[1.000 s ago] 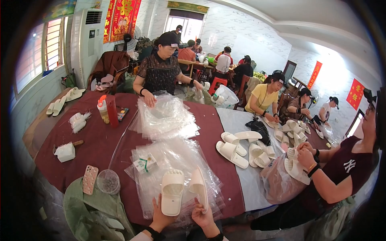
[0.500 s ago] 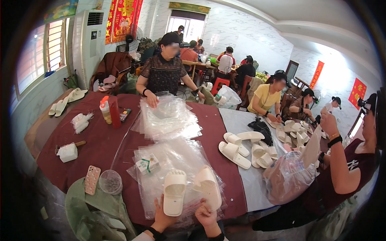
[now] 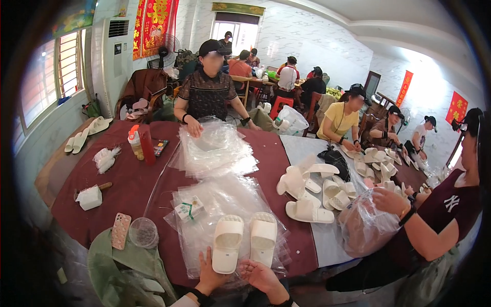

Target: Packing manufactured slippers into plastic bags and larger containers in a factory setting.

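Two cream slippers lie side by side, toes pointing away from me, over a stack of clear plastic bags [image 3: 204, 230]. My left hand [image 3: 211, 276] grips the left slipper [image 3: 227, 244] by its heel, fingers along the outer edge. Palm turned up, my right hand [image 3: 262, 277] is just below the heel of the right slipper [image 3: 263, 236]. Its fingers are loosely apart near that heel; whether they touch it is hard to tell. A white card with a green mark [image 3: 189, 209] rests on the bags to the left.
Across the maroon table [image 3: 117, 169], a person touches another bag stack [image 3: 215, 148]. More slippers [image 3: 309, 211] are piled on the right, where a co-worker handles a clear bag [image 3: 365, 225]. A phone [image 3: 120, 231], a round clear tub [image 3: 143, 233] and bottles [image 3: 147, 146] stand left.
The right slipper has turned from tilted to straight beside the left one. My right hand's fingers have loosened from its heel. The right-hand co-worker's raised arm has come down to the bag.
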### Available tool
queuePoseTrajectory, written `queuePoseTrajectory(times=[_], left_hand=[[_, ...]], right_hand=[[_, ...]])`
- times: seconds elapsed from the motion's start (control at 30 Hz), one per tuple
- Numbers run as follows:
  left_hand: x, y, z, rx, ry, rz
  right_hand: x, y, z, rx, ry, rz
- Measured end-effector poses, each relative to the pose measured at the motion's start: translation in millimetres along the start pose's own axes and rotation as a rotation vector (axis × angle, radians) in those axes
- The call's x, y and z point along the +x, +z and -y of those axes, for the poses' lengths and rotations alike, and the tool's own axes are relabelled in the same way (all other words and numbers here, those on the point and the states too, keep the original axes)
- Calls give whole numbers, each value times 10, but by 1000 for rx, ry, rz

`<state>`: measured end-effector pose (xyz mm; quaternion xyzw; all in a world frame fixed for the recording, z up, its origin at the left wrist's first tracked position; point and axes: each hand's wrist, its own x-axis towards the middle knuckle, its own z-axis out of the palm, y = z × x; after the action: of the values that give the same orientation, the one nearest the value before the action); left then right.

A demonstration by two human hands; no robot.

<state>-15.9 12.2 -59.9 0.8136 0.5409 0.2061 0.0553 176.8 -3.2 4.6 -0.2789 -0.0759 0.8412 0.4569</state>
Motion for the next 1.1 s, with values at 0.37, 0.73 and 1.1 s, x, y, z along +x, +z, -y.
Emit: queuePoseTrajectory(times=[0.37, 0.73, 1.1], left_hand=[[14, -56, -52, 108, 27, 4], [15, -1, -28, 65, -7, 3], [218, 77, 273, -94, -35, 322]], right_hand=[[613, -326, 152, -1820, -720, -114], [988, -96, 187, -2042, -617, -529], [-281, 115, 312, -1326, -677, 167]])
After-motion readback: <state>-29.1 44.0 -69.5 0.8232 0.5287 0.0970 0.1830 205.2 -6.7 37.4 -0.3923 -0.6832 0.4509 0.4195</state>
